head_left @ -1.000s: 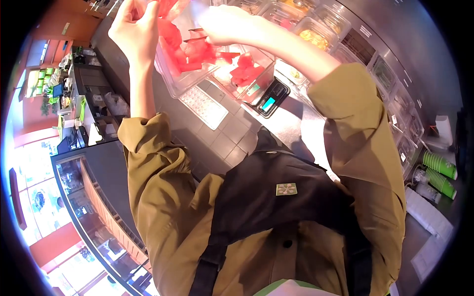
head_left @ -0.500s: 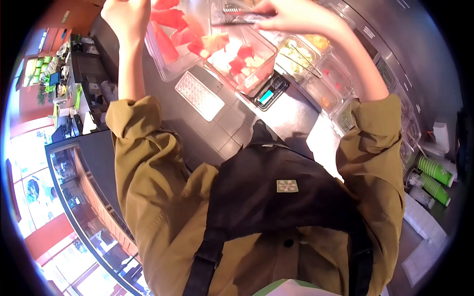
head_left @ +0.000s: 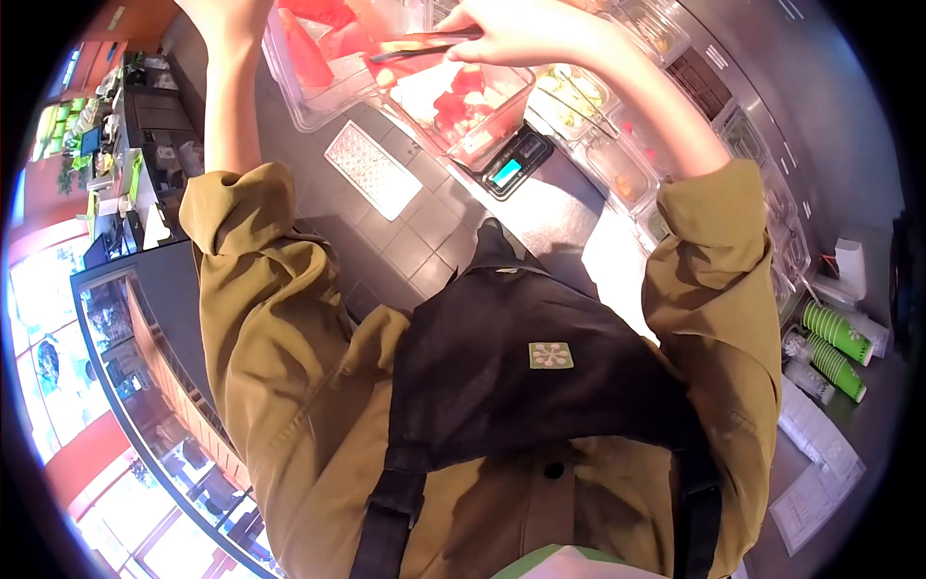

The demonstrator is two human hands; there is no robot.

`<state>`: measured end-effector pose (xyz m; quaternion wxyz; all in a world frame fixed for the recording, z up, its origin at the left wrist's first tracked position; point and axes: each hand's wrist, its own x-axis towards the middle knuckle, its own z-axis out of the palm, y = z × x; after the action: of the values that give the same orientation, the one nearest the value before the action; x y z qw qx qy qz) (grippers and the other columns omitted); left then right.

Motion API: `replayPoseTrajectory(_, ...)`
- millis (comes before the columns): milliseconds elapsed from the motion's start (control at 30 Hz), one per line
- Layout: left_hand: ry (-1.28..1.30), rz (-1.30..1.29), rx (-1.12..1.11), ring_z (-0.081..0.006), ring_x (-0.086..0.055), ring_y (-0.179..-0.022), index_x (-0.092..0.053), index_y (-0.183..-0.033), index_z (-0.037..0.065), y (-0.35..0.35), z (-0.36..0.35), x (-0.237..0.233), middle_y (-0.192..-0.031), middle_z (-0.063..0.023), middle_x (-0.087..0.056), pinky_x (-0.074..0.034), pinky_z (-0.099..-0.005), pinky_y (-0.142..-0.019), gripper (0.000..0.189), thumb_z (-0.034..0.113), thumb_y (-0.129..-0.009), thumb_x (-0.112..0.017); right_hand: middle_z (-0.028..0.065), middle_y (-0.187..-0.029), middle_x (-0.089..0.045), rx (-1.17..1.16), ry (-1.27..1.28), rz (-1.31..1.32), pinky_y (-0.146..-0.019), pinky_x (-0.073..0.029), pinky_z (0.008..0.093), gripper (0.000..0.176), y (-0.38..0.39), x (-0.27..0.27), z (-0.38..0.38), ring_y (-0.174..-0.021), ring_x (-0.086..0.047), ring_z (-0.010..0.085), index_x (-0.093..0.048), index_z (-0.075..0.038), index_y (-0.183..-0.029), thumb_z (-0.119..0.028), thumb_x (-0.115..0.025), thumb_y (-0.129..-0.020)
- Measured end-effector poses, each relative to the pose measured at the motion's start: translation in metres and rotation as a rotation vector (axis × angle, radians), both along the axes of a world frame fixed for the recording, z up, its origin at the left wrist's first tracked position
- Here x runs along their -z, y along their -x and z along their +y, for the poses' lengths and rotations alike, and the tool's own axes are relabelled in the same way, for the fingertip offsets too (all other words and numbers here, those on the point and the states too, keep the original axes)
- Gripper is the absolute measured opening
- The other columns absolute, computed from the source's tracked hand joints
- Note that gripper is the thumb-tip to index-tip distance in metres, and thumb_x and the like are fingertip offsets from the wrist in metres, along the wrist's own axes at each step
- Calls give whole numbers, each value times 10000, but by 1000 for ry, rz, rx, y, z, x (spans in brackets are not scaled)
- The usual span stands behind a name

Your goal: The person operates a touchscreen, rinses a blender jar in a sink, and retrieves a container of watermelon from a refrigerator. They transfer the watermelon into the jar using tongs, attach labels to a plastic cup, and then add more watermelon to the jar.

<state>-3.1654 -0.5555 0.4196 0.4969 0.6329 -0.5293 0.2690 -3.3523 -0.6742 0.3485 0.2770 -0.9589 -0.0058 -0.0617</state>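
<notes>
Dark tongs (head_left: 424, 45) are in my right hand (head_left: 506, 31), their tips reaching left to the red fruit pieces (head_left: 342, 41) in a clear container (head_left: 307, 108). Below the tongs, a second clear container (head_left: 526, 92) holds more red and pale chunks and rests on a black scale (head_left: 516, 164) with a lit display. My left hand (head_left: 227, 14) is at the top edge, left of the first container, and its fingers are cut off by the frame.
Clear tubs of cut food (head_left: 612, 169) line the counter to the right. Stacked green cups (head_left: 837, 333) and white papers (head_left: 820, 473) lie at the far right. A pale perforated panel (head_left: 374, 169) lies on the tiled floor (head_left: 410, 246).
My right hand has moved left with the tongs, from above the container on the scale to the left container. The left hand has shifted up and left, mostly out of view.
</notes>
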Motion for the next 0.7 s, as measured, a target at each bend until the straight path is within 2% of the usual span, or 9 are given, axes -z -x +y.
replayPoseTrajectory(100,-12,-17,-26,-51,-335,-573,-408,-653,22,-4,3,2,-594,29,-358,-292,-214,-517,191,49,-709,-589,233,-770,-615,32,122,164,-685,-488,398,306,20,-15,-2,-714,-621,333,-658,-36,-956,-201,-556,-718)
replayPoseTrajectory(200,12,15,7,-52,-331,-570,-408,-654,22,-6,5,1,-588,30,-351,-293,-214,-516,190,48,-710,-588,237,-765,-613,66,-17,46,-691,-488,396,307,32,-27,-4,-724,-622,337,-657,-32,-952,-216,-577,-720)
replayPoseTrajectory(333,9,11,11,-52,-330,-574,-413,-657,20,0,5,-1,-591,27,-350,-296,-215,-518,182,39,-713,-586,244,-736,-610,177,38,-42,-656,-500,409,281,-15,-25,2,-714,-625,347,-641,25,-791,-234,-577,-706)
replayPoseTrajectory(400,17,14,11,-52,-330,-574,-412,-657,19,5,4,-2,-592,27,-349,-296,-215,-517,185,36,-713,-588,248,-734,-611,65,313,-251,-650,-505,419,278,-52,14,3,-706,-626,357,-646,23,-775,-237,-580,-703)
replayPoseTrajectory(500,16,-6,-1,-53,-329,-572,-408,-654,17,9,2,-3,-591,25,-345,-294,-217,-514,194,33,-711,-592,250,-745,-613,238,37,-155,-651,-503,425,311,-62,19,22,-701,-626,361,-644,29,-757,-276,-592,-723)
replayPoseTrajectory(600,26,-13,-15,-55,-327,-569,-400,-649,16,7,5,-1,-590,23,-339,-292,-219,-510,205,34,-711,-595,250,-732,-610,250,14,-129,-634,-500,430,350,-41,9,25,-690,-624,363,-637,41,-743,-307,-605,-733)
replayPoseTrajectory(700,28,5,-18,-56,-326,-566,-397,-646,15,2,7,1,-587,20,-334,-292,-224,-507,208,33,-710,-594,248,-716,-608,144,185,-144,-624,-498,431,387,-27,9,14,-683,-621,365,-635,48,-736,-338,-610,-743)
